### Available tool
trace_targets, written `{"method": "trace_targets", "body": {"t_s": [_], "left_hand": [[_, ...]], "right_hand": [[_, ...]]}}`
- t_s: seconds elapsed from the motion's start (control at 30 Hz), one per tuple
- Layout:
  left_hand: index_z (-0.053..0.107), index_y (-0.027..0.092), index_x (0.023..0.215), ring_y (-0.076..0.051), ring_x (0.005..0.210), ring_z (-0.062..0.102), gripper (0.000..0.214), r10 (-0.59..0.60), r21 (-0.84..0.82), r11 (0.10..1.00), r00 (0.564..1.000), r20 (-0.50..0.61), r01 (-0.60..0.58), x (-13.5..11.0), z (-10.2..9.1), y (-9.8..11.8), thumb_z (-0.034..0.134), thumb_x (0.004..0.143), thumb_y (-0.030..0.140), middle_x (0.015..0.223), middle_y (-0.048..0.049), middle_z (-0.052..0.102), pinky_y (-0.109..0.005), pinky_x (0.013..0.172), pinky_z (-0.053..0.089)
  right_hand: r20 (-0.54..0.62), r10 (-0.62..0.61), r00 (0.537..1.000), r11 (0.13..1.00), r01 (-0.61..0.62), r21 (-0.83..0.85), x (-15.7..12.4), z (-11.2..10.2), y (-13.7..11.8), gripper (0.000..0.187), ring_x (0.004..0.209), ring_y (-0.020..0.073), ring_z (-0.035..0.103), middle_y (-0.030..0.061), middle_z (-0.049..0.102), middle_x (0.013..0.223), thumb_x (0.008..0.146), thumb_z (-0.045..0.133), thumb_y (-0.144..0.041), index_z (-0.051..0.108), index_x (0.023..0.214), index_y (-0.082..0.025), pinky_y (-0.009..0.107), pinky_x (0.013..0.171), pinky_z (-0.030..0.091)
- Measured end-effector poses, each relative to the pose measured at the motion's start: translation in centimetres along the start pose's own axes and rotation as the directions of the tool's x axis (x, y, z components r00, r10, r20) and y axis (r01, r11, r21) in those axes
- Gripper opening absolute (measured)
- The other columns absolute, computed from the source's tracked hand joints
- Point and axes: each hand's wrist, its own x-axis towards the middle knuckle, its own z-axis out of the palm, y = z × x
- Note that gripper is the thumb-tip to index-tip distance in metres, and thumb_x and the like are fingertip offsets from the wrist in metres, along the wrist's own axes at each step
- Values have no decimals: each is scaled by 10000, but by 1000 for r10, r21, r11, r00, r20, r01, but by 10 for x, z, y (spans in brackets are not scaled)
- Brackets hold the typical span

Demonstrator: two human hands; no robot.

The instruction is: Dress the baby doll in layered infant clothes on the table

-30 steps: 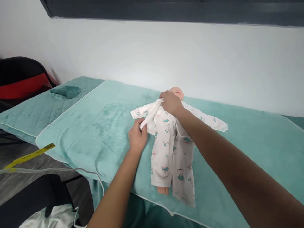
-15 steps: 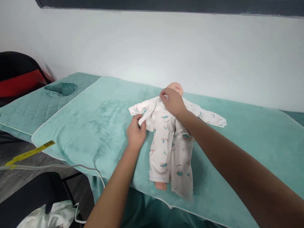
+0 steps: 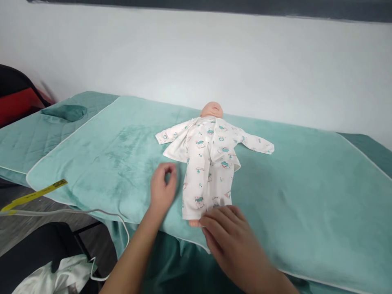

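Observation:
A baby doll [image 3: 213, 109] lies on its back in a white long-sleeved top [image 3: 219, 136] and matching trousers [image 3: 199, 183], both with a teal cartoon print. Its sleeves spread out to both sides, and the top's front panels lie over the chest. A toe end of one foot [image 3: 194, 223] shows below the left trouser hem. My left hand [image 3: 163, 185] is just left of the trousers, fingers curled to the thumb around an empty gap. Over the lower end of the right trouser leg, my right hand [image 3: 226, 232] has its fingers bent together and covers the hem; what they grip is hidden.
The doll rests on a teal plush cover [image 3: 306, 196] over a table against a white wall [image 3: 196, 57]. Lower left are a black chair [image 3: 33, 245] with crumpled cloth [image 3: 61, 277], a white cable [image 3: 92, 211] and a yellow label [image 3: 36, 195].
My left hand has let go of the top's left panel and drawn back toward me. My right hand has moved from the neckline down to the trouser bottom. The view has shifted slightly.

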Motion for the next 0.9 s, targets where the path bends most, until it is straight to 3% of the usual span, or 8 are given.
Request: {"method": "trace_targets", "body": {"t_s": [0.07, 0.17, 0.27, 0.4, 0.57, 0.73, 0.9], "left_hand": [[638, 205, 954, -184, 856, 652, 132, -21, 19, 1000, 988, 152, 18, -27, -15, 6, 538, 911, 280, 903, -36, 699, -345, 822, 522], [637, 238, 1008, -185, 906, 676, 158, 92, 31, 993, 917, 388, -112, -60, -35, 14, 572, 868, 204, 939, -7, 721, -457, 1028, 465], [576, 265, 1141, -192, 995, 675, 380, 189, 49, 970, 862, 470, -239, -82, -43, 21, 671, 788, 165, 1051, 1, 716, -542, 1155, 352], [501, 239, 1236, -231, 1007, 665, 554, 224, 167, 937, 894, 388, -307, -100, -33, 31, 760, 747, 221, 1059, -37, 692, -585, 1097, 411], [488, 183, 1255, -239, 901, 659, 466, 258, 310, 885, 920, 296, -348, -108, -14, 42, 679, 834, 244, 946, -44, 664, -617, 1040, 439], [516, 192, 1224, -194, 828, 638, 325, 367, 274, 869, 909, 197, -411, -109, -14, 37, 577, 904, 186, 882, -25, 642, -526, 983, 504], [556, 227, 1206, -184, 856, 619, 307, 361, 222, 901, 928, 95, -373, -111, -22, 39, 573, 905, 174, 941, -53, 574, -370, 806, 582]], "right_hand": [[-15, 47, 999, 995, -49, -82, -4, 11, -4, 245, 959, 219, 587, 35, 682, 1041, 917, 532, -69, 600, 1086, -233, 391, 844, 377], [-67, 105, 992, 981, -114, -156, -4, 24, -4, 248, 965, 234, 580, 45, 687, 1035, 889, 539, -40, 606, 1046, -220, 403, 839, 364], [-113, 114, 987, 976, -133, -175, 0, 32, -4, 189, 924, 233, 575, 36, 690, 959, 885, 555, -54, 601, 955, -224, 403, 828, 359], [-160, 118, 980, 969, -148, -195, 4, 36, -7, 172, 908, 234, 577, 34, 694, 930, 871, 577, -64, 597, 928, -225, 400, 841, 359], [-225, 118, 967, 962, -167, -217, 5, 38, -4, 219, 1026, 240, 590, 75, 685, 1111, 913, 528, -75, 606, 1064, -212, 376, 829, 369], [-205, 126, 971, 979, -155, -133, 7, 37, -2, 162, 924, 225, 594, 37, 691, 955, 894, 537, -86, 596, 977, -212, 381, 830, 371], [-270, 154, 950, 987, -158, 8, 2, 36, -12, 141, 802, 189, 573, 8, 631, 814, 853, 511, -72, 536, 843, -210, 365, 797, 387]]}}
